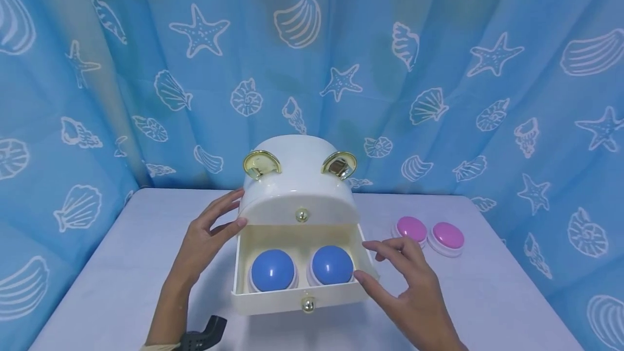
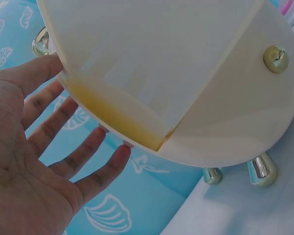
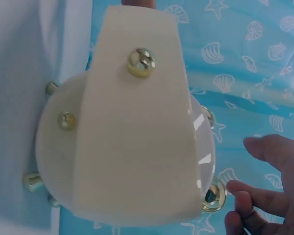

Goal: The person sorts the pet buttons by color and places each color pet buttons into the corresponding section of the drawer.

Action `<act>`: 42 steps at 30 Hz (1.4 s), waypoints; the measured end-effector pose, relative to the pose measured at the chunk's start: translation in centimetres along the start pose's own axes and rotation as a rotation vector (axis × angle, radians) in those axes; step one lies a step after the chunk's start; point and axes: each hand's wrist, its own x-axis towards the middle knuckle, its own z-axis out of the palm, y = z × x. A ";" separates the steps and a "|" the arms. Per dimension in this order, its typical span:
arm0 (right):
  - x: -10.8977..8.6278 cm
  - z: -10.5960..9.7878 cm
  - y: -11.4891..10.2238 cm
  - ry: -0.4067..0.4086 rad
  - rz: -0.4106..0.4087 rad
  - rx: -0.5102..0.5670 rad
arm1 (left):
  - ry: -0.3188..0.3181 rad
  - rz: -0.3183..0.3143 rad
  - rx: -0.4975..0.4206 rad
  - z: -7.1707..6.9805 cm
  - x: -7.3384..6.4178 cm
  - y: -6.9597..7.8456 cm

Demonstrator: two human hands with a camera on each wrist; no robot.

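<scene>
A white rounded box (image 1: 299,177) with gold ears stands on the table, its upper drawer (image 1: 270,303) pulled out. Two round pots with blue domed tops, one left (image 1: 273,270) and one right (image 1: 333,265), sit side by side inside. My left hand (image 1: 202,240) touches the box's left side with spread fingers; in the left wrist view these fingers (image 2: 105,171) lie along its rim. By the drawer's right front corner is my right hand (image 1: 414,283), thumb and fingers apart with nothing between them. The right wrist view shows that hand (image 3: 269,196) beside a gold ear (image 3: 214,195).
Two white pots with pink tops, one (image 1: 411,228) nearer the box and another (image 1: 448,235) farther right, stand on the white table (image 1: 141,264). A blue curtain (image 1: 302,53) with shell prints hangs close behind. A black device (image 1: 202,335) is on my left wrist.
</scene>
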 end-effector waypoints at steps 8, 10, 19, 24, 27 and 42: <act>-3.9 2.3 0.0 0.111 -0.077 0.132 | -0.009 -0.012 0.000 -0.1 0.0 0.0; -4.8 3.2 0.1 0.075 -0.123 0.202 | -0.005 -0.013 -0.004 -0.1 0.0 0.0; -6.1 7.6 1.0 -0.306 0.013 0.436 | -0.012 0.002 -0.016 -0.1 -0.1 -0.3; -5.3 8.4 0.5 -0.445 0.213 0.558 | -0.006 0.014 -0.019 -0.1 -0.1 -0.2; -4.8 8.7 -0.1 -0.445 0.334 0.623 | -0.003 0.012 -0.018 -0.2 0.0 0.0; -3.3 9.1 -0.2 -0.415 0.478 0.700 | -0.001 0.009 -0.025 -0.1 0.0 -0.2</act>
